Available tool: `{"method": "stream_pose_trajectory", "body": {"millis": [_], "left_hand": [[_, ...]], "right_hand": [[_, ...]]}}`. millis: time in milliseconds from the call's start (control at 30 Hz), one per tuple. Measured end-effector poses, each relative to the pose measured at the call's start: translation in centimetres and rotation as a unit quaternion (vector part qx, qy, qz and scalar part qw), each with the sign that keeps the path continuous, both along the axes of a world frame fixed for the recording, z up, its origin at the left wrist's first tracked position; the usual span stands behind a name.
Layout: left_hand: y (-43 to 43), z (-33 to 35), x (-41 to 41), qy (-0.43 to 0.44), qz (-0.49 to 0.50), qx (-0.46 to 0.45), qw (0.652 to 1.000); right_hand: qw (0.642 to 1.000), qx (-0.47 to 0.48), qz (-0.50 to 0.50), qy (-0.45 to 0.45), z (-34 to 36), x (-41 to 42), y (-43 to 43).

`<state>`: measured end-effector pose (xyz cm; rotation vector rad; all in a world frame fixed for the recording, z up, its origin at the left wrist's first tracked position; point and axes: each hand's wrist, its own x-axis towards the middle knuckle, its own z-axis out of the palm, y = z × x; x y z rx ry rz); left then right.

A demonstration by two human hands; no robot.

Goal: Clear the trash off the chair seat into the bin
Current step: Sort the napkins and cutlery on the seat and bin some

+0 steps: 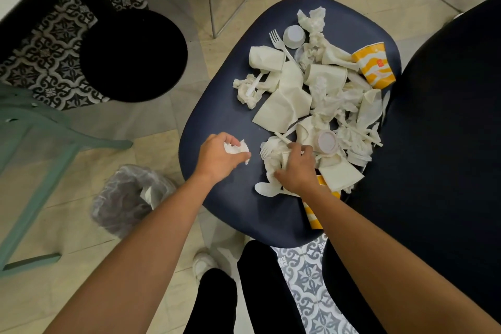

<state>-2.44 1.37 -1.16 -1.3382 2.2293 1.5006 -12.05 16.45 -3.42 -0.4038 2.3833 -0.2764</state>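
A dark blue chair seat (217,122) carries a heap of white trash (320,95): crushed paper cups, crumpled napkins, plastic forks and spoons, small lidded tubs, and a yellow-and-white cup (375,66) at the far right. My left hand (219,156) grips a crumpled white napkin (237,148) over the seat's near left part. My right hand (296,168) has its fingers curled into the near edge of the heap, round a crumpled napkin and a white fork (267,152). The bin (127,199), lined with a clear plastic bag, stands on the floor to the left of the seat.
A black round stool (132,54) stands at the far left, beside a patterned rug. A pale green chair frame (40,144) is at the left edge. A dark chair back (439,144) rises at the right. A second yellow cup (314,211) lies under my right forearm. My legs are below.
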Motion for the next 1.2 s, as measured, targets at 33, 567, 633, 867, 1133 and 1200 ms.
{"method": "stream_pose_trajectory", "body": {"millis": [33, 567, 633, 867, 1133, 1200], "left_hand": [[-0.1, -0.1, 0.2, 0.001, -0.001, -0.001, 1.0], [-1.8, 0.4, 6.5, 0.033, 0.064, -0.039, 0.997], [-2.3, 0.5, 8.7, 0.032, 0.089, -0.034, 0.995], [-4.6, -0.7, 17.8, -0.019, 0.188, -0.077, 0.979], [-6.9, -8.3, 26.2, -0.084, 0.253, -0.093, 0.959], [-7.4, -11.4, 27.4, -0.095, 0.259, -0.095, 0.957]], "right_hand": [[1.0, 0.001, 0.002, 0.002, 0.2, 0.0, 0.0], [0.97, -0.097, 0.192, 0.11, 6.6, 4.5, -7.9], [0.965, -0.121, 0.219, 0.083, 6.4, 6.5, -9.4], [0.945, -0.187, 0.266, -0.034, 5.0, 14.6, -13.8], [0.915, -0.138, 0.372, -0.066, -4.5, 21.2, -18.4], [0.92, -0.114, 0.367, -0.078, -7.9, 22.1, -19.3]]}}
